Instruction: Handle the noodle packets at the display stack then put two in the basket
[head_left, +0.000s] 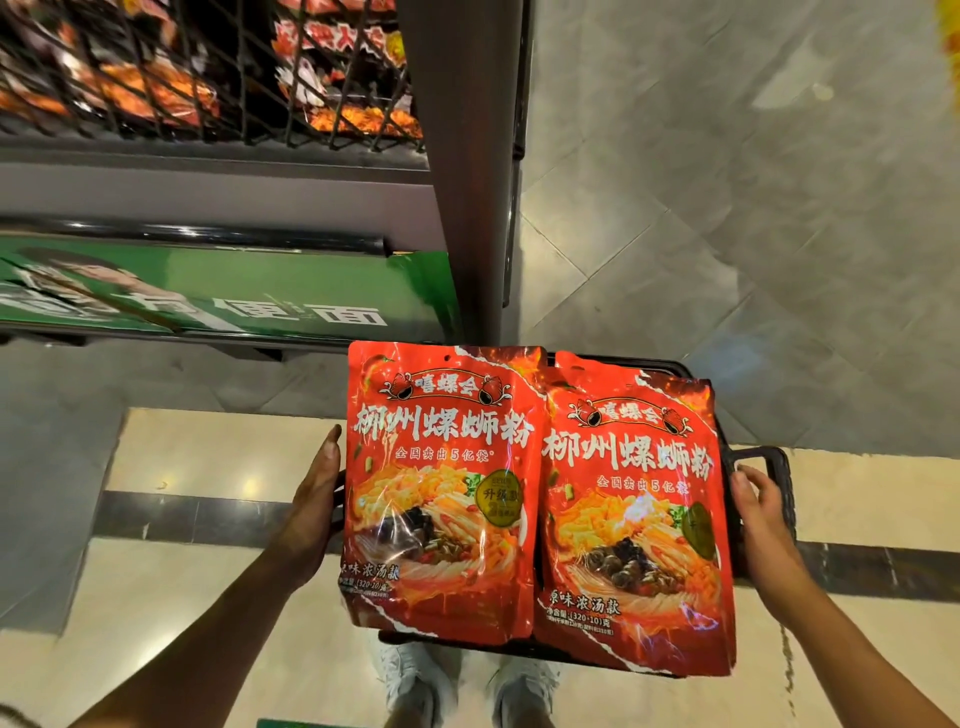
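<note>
Both hands, left hand and right hand, grip a black plastic crate by its handles. Two glossy red pouches lie flat on it.

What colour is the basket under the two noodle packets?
Black, seen in the head view: the basket edges peek out around the red packets.

Two pouches are lying side by side on a tray, the left pouch overlapping the edge of the right pouch. The left hand is holding the tray's left side, the right hand its right handle. A shelf is standing ahead to the left, packets sitting behind its grille. Shoes are showing on the floor beneath the tray.
</note>
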